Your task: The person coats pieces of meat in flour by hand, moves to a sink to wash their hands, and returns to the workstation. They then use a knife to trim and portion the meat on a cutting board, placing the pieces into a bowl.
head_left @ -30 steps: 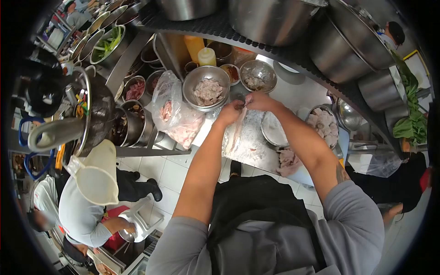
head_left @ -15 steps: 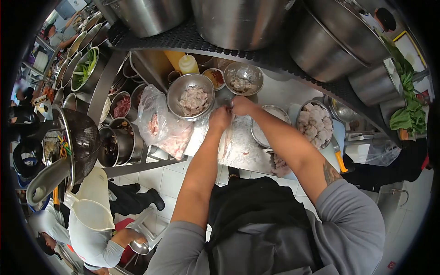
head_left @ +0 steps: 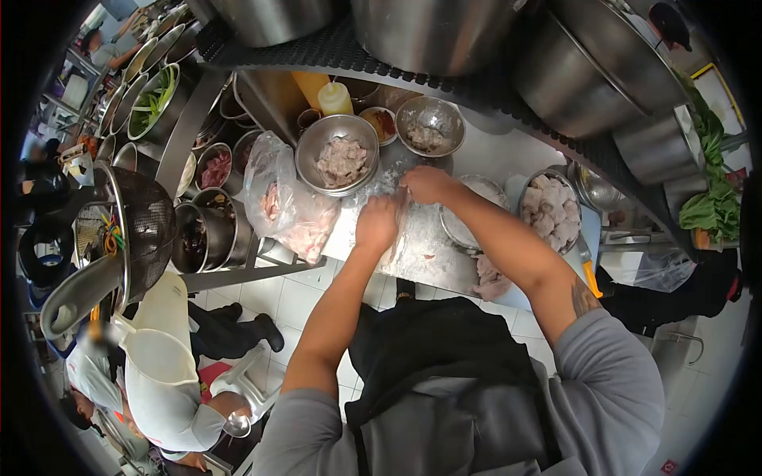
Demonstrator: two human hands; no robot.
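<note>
Steel surface [head_left: 432,247] smeared white, tiled floor [head_left: 300,308] beyond its near edge, pots [head_left: 435,36] on the shelf above. Landmark for everything below: the mix bowl [head_left: 310,144], top of a stack, pale lumpy mix in it.

Step in hand, my read: straightening or working a thin, limp, pale strip [head_left: 402,213] with both hands. It lies on the near-right side of the mix bowl, running toward me. Right hand [head_left: 429,184] has its fingers closed, pinching the strip's far end. Left hand [head_left: 376,224] is just nearside of the bowl, fingers curled in against the strip; can't tell if they grip it or only press. Undersides of both hands hidden.

Right of the mix bowl: small bowl [head_left: 451,132] with a bit of similar mix, then a round pan [head_left: 458,227] of white stuff, part hidden under my right forearm. Farther right, pale meat chunks [head_left: 548,208] in a heap and a knife [head_left: 590,274], orange handle toward me. Left and nearside: plastic bag [head_left: 270,170] with pale meat.

Next move calls for light, even tension, I'd say. Strip looks slippery and thin: pull hard and it could tear or slide out. Wants the left knuckles kept off the bowl rim.
</note>
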